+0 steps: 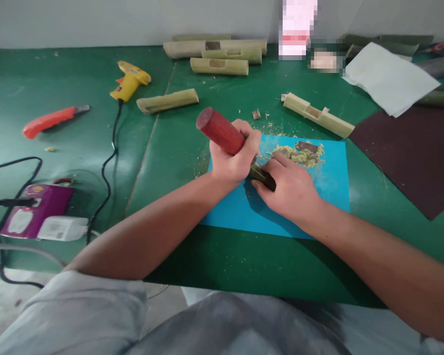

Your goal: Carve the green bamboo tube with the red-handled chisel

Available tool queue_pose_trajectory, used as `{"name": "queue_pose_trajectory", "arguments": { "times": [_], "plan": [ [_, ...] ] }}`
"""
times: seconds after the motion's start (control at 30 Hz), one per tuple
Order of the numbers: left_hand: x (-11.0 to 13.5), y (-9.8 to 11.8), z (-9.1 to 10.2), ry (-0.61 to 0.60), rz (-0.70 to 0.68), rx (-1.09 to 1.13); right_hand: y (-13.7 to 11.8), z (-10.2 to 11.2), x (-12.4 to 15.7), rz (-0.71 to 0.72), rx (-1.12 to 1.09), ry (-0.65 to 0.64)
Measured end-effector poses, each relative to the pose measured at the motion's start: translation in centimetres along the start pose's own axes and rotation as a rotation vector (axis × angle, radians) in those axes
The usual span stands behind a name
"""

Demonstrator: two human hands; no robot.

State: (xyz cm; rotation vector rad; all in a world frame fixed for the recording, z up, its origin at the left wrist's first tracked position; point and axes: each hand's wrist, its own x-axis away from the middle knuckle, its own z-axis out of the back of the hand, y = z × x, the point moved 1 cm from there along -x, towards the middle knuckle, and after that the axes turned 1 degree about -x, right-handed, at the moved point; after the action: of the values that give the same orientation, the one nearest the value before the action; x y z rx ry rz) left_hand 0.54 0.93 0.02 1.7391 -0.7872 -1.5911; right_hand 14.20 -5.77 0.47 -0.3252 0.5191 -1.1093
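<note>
My left hand (pixel 232 157) is closed around a tool with a thick red wooden handle (pixel 220 129). The handle slants up to the left, and the tool's working end is hidden behind my fingers. Just to the right, my right hand (pixel 294 186) grips a dark green bamboo piece (pixel 262 176) between thumb and fingers, with the tool's lower end close to it. Both hands are over a blue sheet (pixel 244 212) on the green table. Beyond my right hand lies a heap of pale shavings (pixel 299 155) with a brown chip (pixel 306 146).
Cut bamboo tubes (pixel 219 66) lie along the back, with another tube (pixel 316 115) to the right. On the left are a yellow glue gun (pixel 130 83), a red utility knife (pixel 54 121) and a purple power strip (pixel 46 204). White paper (pixel 392 79) overlaps a brown sheet (pixel 410 153).
</note>
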Motion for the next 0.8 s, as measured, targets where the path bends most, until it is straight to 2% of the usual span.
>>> {"name": "queue_pose_trajectory", "arguments": {
  "times": [0.13, 0.33, 0.53, 0.63, 0.8],
  "plan": [
    [-0.16, 0.35, -0.08, -0.001, 0.026, -0.037, -0.12, 0.04, 0.00, -0.004, -0.001, -0.003],
    [-0.30, 0.04, 0.19, -0.031, 0.096, 0.040, -0.16, 0.28, -0.15, -0.042, -0.029, -0.029],
    [-0.41, 0.09, 0.16, 0.125, 0.188, 0.083, -0.15, 0.34, -0.13, -0.035, -0.016, -0.025],
    [-0.46, 0.29, -0.07, 0.067, 0.220, 0.046, -0.21, 0.31, -0.05, -0.039, -0.013, -0.027],
    [-0.33, 0.26, 0.02, 0.009, 0.176, 0.066, -0.21, 0.30, -0.03, -0.030, -0.007, -0.033]
  ]
}}
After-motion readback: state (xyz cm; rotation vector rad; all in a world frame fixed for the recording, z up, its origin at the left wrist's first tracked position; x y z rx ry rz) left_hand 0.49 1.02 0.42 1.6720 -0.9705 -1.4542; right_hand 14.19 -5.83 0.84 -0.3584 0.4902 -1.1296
